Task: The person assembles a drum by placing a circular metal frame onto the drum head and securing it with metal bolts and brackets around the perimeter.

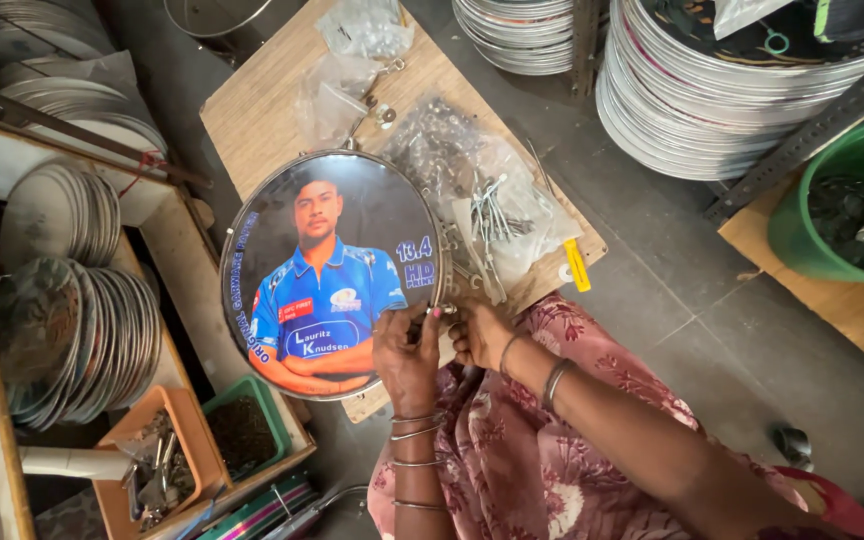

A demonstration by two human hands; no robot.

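Left hand (pixel 407 350): fingers curled over the lower right rim of a round drum-like frame (pixel 332 275), gripping its edge. Right hand (pixel 479 335): closed on the same rim just beside the left, fingertips pinched at a small metal fitting; the two hands nearly touch.

Round frame: metal-rimmed, its face printed with a portrait in a blue shirt. It lies flat on a low wooden desk (pixel 262 110), its lower edge overhanging the board toward the person's floral-clad lap.

Clear plastic bags (pixel 472 190): spread on the desk right of the frame, holding small metal hooks and screws; more bags at the far end.

Orange tray (pixel 157 460): loose tools and metal bits. Green tray (pixel 242 430) beside it: dark small parts. Green bucket (pixel 847 210), far right: dark metal pieces.

Stacked metal rings (pixel 732 90) crowd the top right; printed discs (pixel 77 335) stand on edge on the left.

Bare grey floor (pixel 692 320) lies right of the desk.
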